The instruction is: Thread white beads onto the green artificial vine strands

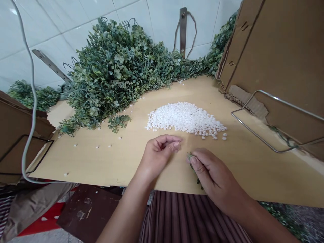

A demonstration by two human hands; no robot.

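Note:
My right hand [212, 168] is closed around a green artificial stem [189, 155]. Its spiky tip pokes out past the thumb, and darker green bits hang below the palm. To its left, my left hand [162, 152] has thumb and fingertips drawn together in a pinch; anything between them is too small to make out. The hands are a short gap apart above the table's near edge. Just beyond them lies a heap of small white plastic pieces [184, 116], with a few strays at its right end.
A large pile of artificial green foliage [118, 67] covers the back left of the wooden table [141, 168]. Cardboard boxes [278, 50] stand at both sides, with a metal wire frame [258, 135] at right. A grey cable [32, 101] hangs at left.

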